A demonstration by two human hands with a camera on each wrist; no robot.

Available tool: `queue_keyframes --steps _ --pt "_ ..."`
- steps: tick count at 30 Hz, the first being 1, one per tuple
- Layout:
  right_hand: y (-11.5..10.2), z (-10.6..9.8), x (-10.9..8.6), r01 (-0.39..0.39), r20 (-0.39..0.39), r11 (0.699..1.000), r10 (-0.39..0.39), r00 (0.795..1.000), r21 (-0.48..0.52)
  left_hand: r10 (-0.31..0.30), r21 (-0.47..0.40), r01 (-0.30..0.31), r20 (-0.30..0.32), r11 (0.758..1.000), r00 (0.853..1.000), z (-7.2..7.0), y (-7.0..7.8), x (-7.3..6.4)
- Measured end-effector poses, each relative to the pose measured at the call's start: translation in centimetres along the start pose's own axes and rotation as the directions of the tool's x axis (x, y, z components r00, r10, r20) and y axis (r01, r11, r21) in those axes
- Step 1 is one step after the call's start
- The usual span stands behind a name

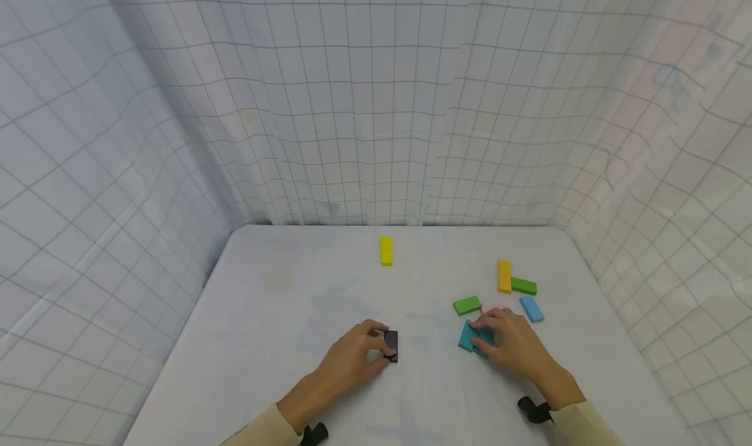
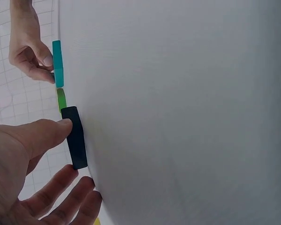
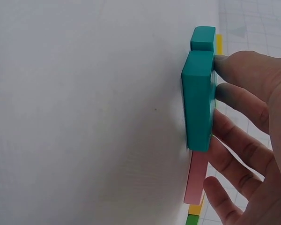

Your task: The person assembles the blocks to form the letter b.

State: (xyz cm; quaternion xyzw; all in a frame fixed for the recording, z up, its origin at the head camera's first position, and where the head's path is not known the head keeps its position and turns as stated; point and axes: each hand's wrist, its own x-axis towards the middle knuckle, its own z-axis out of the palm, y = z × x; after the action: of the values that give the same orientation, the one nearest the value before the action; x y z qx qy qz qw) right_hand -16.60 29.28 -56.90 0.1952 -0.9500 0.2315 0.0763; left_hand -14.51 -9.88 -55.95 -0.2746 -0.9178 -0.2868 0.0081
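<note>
Now, head view: left hand (image 1: pixel 355 358) pinches black block (image 1: pixel 391 345) on the table (image 1: pixel 258 341). Left wrist: pinch spans opposite ends, likely the best hold; block probably light, stiff. Right wrist: right hand (image 3: pixel 255 126) lightly touches teal block (image 3: pixel 198 110), not wrapped round it, near pink block (image 3: pixel 195 180); smooth faces may slip.

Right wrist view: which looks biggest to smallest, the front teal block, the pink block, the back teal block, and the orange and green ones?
1. Front teal block, though it's nearest the camera
2. Pink block, partly hidden
3. Back teal block
Orange block and green block: little shows, too alike to rank.
</note>
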Motion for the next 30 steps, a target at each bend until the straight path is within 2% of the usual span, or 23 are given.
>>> queue_keyframes --steps 6,13,30 --pt "-0.06 -0.07 0.15 0.012 0.012 1.000 -0.012 1.000 0.004 -0.021 -0.028 0.021 -0.001 0.999 1.000 -0.05 -0.16 -0.01" --pt "-0.16 -0.22 -0.02 0.002 0.029 0.999 0.000 1.000 -0.046 -0.024 -0.059 0.025 0.009 0.998 1.000 0.08 -0.23 0.12" --pt "-0.41 0.28 0.26 0.018 0.013 0.999 -0.018 1.000 -0.044 -0.020 -0.035 0.020 0.009 0.999 1.000 -0.03 -0.06 0.07"
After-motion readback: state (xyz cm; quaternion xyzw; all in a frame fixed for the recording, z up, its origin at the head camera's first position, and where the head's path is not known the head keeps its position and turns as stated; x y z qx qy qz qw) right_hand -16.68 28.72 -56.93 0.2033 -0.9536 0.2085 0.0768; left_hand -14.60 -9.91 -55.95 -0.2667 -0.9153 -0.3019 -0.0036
